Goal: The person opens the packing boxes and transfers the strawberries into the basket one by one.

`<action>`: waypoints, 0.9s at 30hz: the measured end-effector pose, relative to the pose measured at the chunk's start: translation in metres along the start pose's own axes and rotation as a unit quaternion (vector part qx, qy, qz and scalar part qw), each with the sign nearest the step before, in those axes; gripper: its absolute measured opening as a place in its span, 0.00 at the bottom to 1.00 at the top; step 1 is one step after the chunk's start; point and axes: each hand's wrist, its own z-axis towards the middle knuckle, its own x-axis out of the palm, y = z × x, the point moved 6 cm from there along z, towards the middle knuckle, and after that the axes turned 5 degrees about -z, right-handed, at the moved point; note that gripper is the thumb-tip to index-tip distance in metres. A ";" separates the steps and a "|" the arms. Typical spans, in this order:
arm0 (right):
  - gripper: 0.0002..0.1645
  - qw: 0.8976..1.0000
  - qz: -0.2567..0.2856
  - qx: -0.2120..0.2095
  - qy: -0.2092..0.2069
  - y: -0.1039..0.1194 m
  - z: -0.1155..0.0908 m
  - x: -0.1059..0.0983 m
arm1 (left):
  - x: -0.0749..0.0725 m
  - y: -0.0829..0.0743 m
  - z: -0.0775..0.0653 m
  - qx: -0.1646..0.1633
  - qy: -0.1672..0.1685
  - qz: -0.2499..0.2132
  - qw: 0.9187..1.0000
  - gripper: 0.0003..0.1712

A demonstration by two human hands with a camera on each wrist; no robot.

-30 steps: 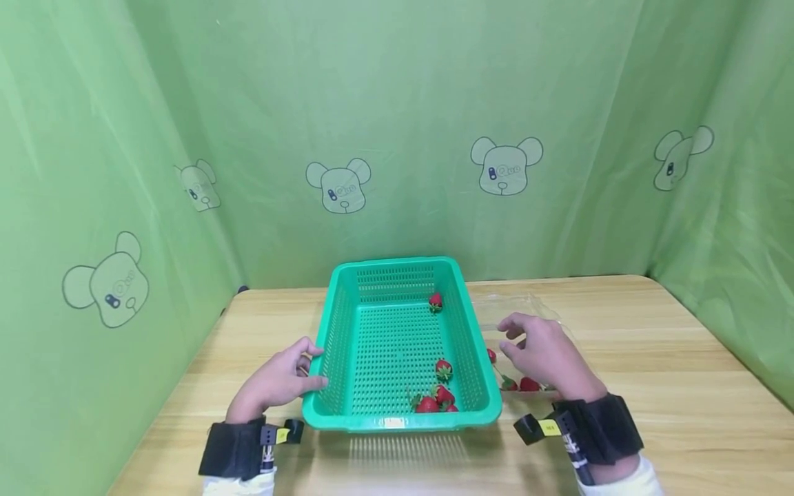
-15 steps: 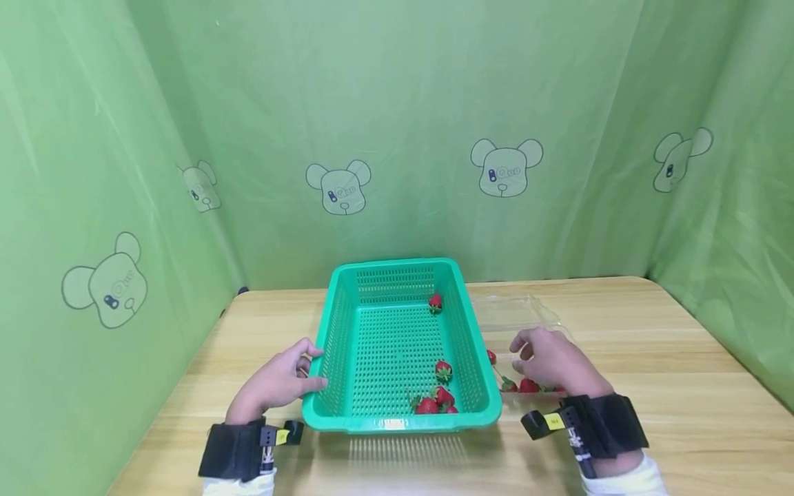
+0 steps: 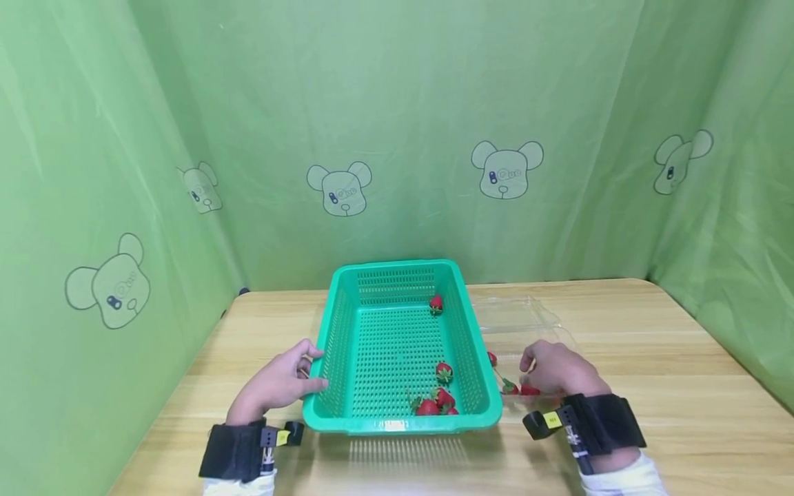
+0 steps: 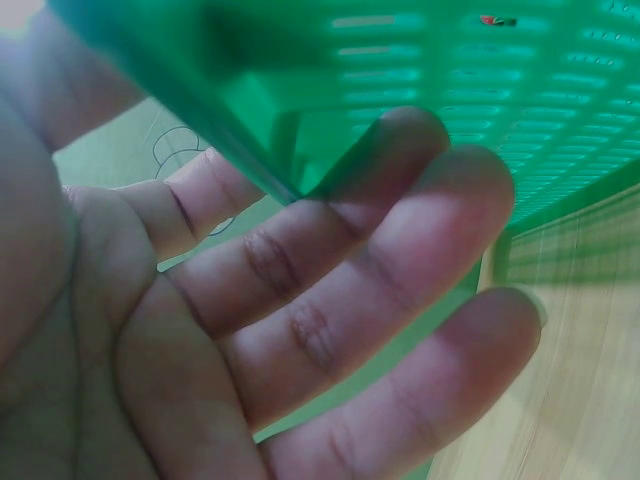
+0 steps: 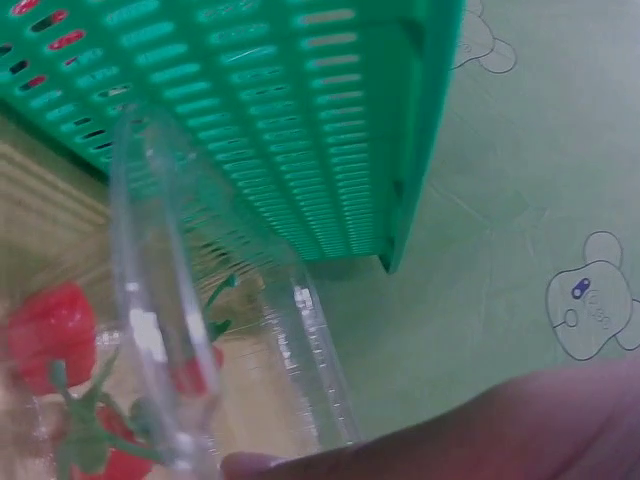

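Observation:
My left hand (image 3: pixel 279 377) holds the left rim of a green plastic basket (image 3: pixel 347 423), thumb at the top and fingers below the rim against the outer wall. Several strawberries lie inside, most at the near right corner and one strawberry (image 3: pixel 435 304) towards the back. Right of the basket, my right hand (image 3: pixel 555 370) reaches down into a clear plastic box, fingers bent and thumb apart from the index finger. Beside its fingertips lies a red strawberry (image 3: pixel 530 390). In the right wrist view, strawberries (image 5: pixel 52 335) with green leaves show behind the clear box wall (image 5: pixel 150 330); most of that hand is out of frame.
The box's clear lid (image 3: pixel 505 313) lies folded back behind it on the wooden table (image 3: pixel 670 386). A green curtain (image 3: pixel 409 103) with bear-head prints encloses the back and sides. The basket's right wall stands close against the box.
My right hand has moved slightly right and lower, down to the strawberries in the clear box. My left hand and the basket stay in place.

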 end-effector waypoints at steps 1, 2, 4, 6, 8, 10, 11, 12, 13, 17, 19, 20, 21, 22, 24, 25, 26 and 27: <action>0.09 1.000 0.004 0.004 0.002 -0.001 0.001 0.002 | 0.000 0.000 0.000 0.001 0.000 0.002 1.000 0.20; 0.09 1.000 0.009 0.006 0.004 -0.002 0.001 0.004 | 0.000 0.000 0.000 0.002 0.000 0.004 1.000 0.20; 0.10 1.000 0.013 0.005 0.005 -0.004 0.003 0.007 | 0.000 0.000 0.000 0.003 -0.001 0.007 1.000 0.20; 0.10 1.000 0.017 0.006 0.007 -0.005 0.006 0.010 | 0.000 0.000 -0.001 0.004 0.000 0.008 1.000 0.20; 0.10 1.000 0.017 0.004 0.005 -0.005 0.008 0.013 | 0.001 0.000 -0.001 0.004 0.001 0.007 1.000 0.20; 0.09 1.000 0.017 0.003 0.004 -0.006 0.010 0.015 | 0.001 -0.001 -0.001 0.005 0.003 0.004 1.000 0.20; 0.09 1.000 0.019 0.004 0.004 -0.007 0.010 0.015 | 0.001 -0.001 -0.001 0.006 0.003 0.002 1.000 0.20; 0.09 1.000 0.019 0.003 0.004 -0.007 0.011 0.016 | 0.001 -0.001 0.000 0.006 0.004 0.001 1.000 0.21; 0.08 1.000 0.020 0.003 0.004 -0.008 0.012 0.016 | 0.000 0.000 0.000 0.007 0.004 -0.001 1.000 0.21; 0.08 1.000 0.022 0.004 0.006 -0.009 0.014 0.019 | 0.000 0.000 0.000 0.009 0.008 -0.003 1.000 0.21; 0.08 1.000 0.021 0.004 0.006 -0.009 0.015 0.019 | 0.000 0.000 0.000 0.011 0.009 -0.001 1.000 0.21; 0.07 1.000 0.020 0.003 0.007 -0.009 0.015 0.019 | 0.000 0.000 0.000 0.011 0.009 0.000 1.000 0.21; 0.07 1.000 0.019 0.003 0.007 -0.009 0.015 0.019 | 0.000 0.000 0.000 0.012 0.009 0.002 1.000 0.21; 0.07 1.000 0.019 0.003 0.007 -0.009 0.015 0.020 | 0.000 0.000 0.000 0.011 0.009 0.003 1.000 0.21; 0.07 1.000 0.019 0.001 0.008 -0.009 0.015 0.019 | 0.000 0.000 0.000 0.010 0.009 0.005 1.000 0.21; 0.06 1.000 0.019 0.000 0.008 -0.008 0.015 0.019 | 0.000 0.000 0.000 0.009 0.009 0.006 1.000 0.21; 0.06 1.000 0.020 0.000 0.008 -0.008 0.015 0.019 | 0.000 0.000 0.000 0.008 0.009 0.005 1.000 0.21; 0.06 1.000 0.023 0.001 0.008 -0.008 0.014 0.019 | 0.000 0.000 0.000 0.008 0.009 0.003 1.000 0.21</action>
